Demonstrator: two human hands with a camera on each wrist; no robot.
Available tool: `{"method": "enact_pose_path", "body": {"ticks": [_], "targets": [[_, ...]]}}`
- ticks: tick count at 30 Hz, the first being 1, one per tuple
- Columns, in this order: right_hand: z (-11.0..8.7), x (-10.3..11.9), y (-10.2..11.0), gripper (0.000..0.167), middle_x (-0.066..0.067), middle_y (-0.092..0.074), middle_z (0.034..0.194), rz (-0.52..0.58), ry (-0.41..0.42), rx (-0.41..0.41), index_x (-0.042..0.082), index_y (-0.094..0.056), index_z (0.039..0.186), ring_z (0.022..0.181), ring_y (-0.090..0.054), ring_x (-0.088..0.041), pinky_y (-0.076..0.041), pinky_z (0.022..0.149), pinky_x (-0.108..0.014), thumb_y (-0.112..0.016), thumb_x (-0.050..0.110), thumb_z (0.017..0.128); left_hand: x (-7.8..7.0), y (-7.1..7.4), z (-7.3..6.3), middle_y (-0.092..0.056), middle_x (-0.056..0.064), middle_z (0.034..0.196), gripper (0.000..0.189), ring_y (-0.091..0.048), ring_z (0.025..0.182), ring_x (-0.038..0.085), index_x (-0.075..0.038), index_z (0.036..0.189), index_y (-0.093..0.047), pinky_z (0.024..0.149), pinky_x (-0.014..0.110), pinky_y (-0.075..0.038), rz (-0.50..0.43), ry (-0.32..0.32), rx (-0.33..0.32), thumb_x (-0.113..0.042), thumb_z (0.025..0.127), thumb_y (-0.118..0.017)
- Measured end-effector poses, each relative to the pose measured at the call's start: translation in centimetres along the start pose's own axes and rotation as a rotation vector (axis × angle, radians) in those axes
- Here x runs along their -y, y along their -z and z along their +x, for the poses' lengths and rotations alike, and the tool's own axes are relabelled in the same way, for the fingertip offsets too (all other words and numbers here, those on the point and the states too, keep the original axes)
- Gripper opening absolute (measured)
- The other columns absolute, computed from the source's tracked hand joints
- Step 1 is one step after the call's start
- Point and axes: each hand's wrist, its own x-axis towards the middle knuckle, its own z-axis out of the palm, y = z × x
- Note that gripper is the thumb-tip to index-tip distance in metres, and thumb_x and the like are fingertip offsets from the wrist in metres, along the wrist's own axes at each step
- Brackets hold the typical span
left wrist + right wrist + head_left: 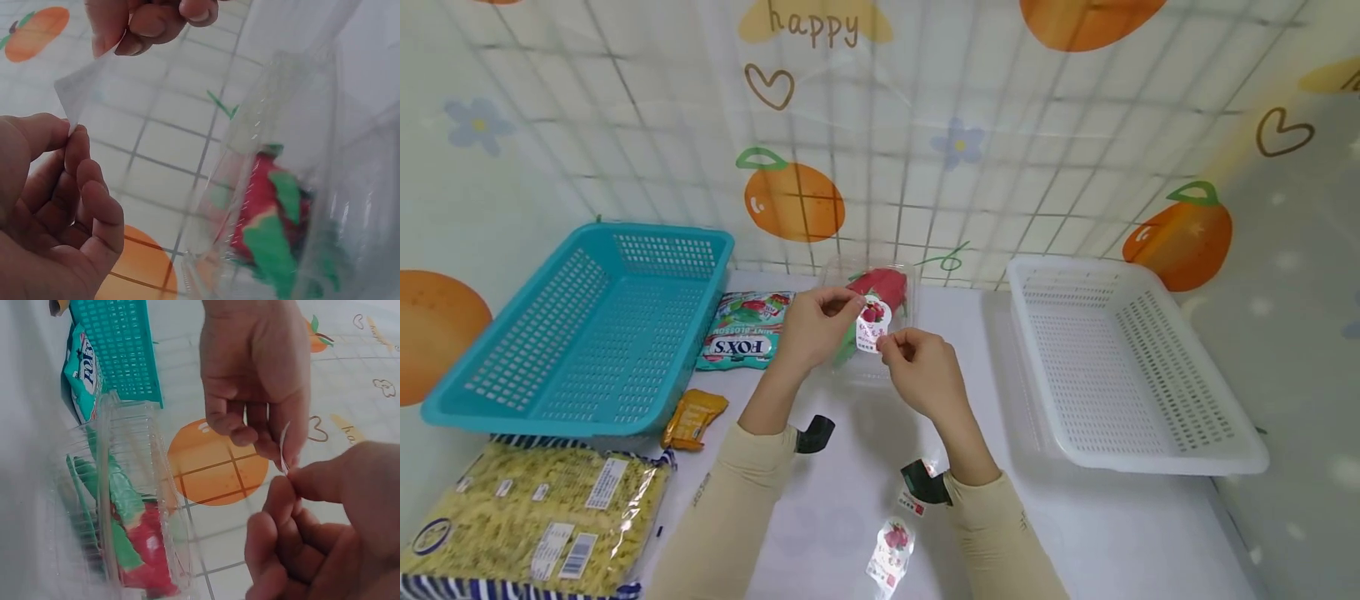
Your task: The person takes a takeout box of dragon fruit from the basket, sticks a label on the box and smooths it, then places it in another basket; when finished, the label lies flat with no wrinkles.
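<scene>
A white sticker [872, 327] printed with red fruit is stretched between both hands. My left hand [817, 329] pinches its upper left edge between thumb and forefinger. The lower right edge is pinched by my right hand [927, 375]. In the left wrist view the sticker's [86, 87] pale back shows, slightly bent. Just beyond the hands stands a clear plastic box [109, 506], apart from the sticker. Inside it lies a red dragon fruit [153, 547] with green leaf tips. More stickers on a strip [891, 554] lie on the table, nearer the body.
A teal basket [688, 367] stands at the left, a white basket [1157, 461] at the right. Beside the teal one lie a FOX'S candy bag [747, 332] and an orange packet [694, 419]. A big bag of yellowish food [535, 517] lies front left. A patterned sheet with grid lines [910, 167] hangs behind.
</scene>
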Motion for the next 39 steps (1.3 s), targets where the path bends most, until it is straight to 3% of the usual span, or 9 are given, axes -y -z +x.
{"method": "enact_pose_path", "body": {"ticks": [7,12,23,29,34,39], "targets": [[2.5,0.5,-0.4,0.028,0.0,-0.06,0.062,-0.043,-0.006,-0.029,0.01,-0.073,0.079,0.059,-0.052,-0.015,-0.037,0.054,-0.028,-0.059,0.027,0.097,0.1,0.6,3.2,-0.074,0.014,0.105,0.032,-0.064,0.094,0.026,-0.006,0.115,-0.076,0.069,0.024,-0.049,0.101,0.017,0.057,-0.032,0.099,-0.066],[4.1,0.5,-0.7,0.027,0.0,-0.064,0.067,-0.073,-0.045,-0.019,0.011,-0.074,0.083,0.064,-0.056,-0.016,-0.04,0.056,-0.028,-0.061,0.031,0.097,0.6,0.9,4.8,-0.073,0.012,0.11,0.031,-0.063,0.096,0.026,-0.009,0.116,-0.075,0.073,0.029,-0.052,0.146,0.046,0.098,-0.033,0.101,-0.063],[6.6,-0.5,-1.6,0.03,0.001,-0.067,0.069,-0.149,-0.108,0.045,0.011,-0.077,0.084,0.064,-0.056,-0.015,-0.039,0.055,-0.027,-0.063,0.034,0.097,2.2,0.3,6.9,-0.074,0.011,0.117,0.033,-0.067,0.106,0.027,-0.012,0.119,-0.076,0.088,0.042,-0.057,0.205,0.09,0.126,-0.036,0.101,-0.062],[7.7,-0.8,-1.8,0.036,0.003,-0.062,0.064,-0.214,-0.126,0.073,0.012,-0.076,0.074,0.063,-0.054,-0.016,-0.036,0.052,-0.028,-0.062,0.036,0.097,2.6,0.0,7.7,-0.075,0.011,0.114,0.032,-0.067,0.101,0.027,-0.011,0.115,-0.077,0.083,0.04,-0.056,0.234,0.096,0.124,-0.036,0.101,-0.062],[8.3,-1.1,-2.0,0.046,0.005,-0.048,0.053,-0.237,-0.147,0.098,0.017,-0.059,0.056,0.058,-0.048,-0.015,-0.03,0.05,-0.028,-0.063,0.036,0.097,3.0,-0.2,8.2,-0.075,0.01,0.114,0.032,-0.067,0.098,0.025,-0.012,0.115,-0.077,0.079,0.037,-0.056,0.259,0.106,0.123,-0.036,0.1,-0.063],[8.7,-1.3,-2.2,0.045,0.006,-0.049,0.054,-0.268,-0.17,0.104,0.018,-0.058,0.055,0.06,-0.049,-0.015,-0.031,0.05,-0.029,-0.063,0.036,0.096,3.2,-0.5,8.6,-0.076,0.01,0.111,0.031,-0.066,0.093,0.024,-0.011,0.113,-0.078,0.071,0.031,-0.053,0.282,0.103,0.126,-0.036,0.1,-0.065]]}}
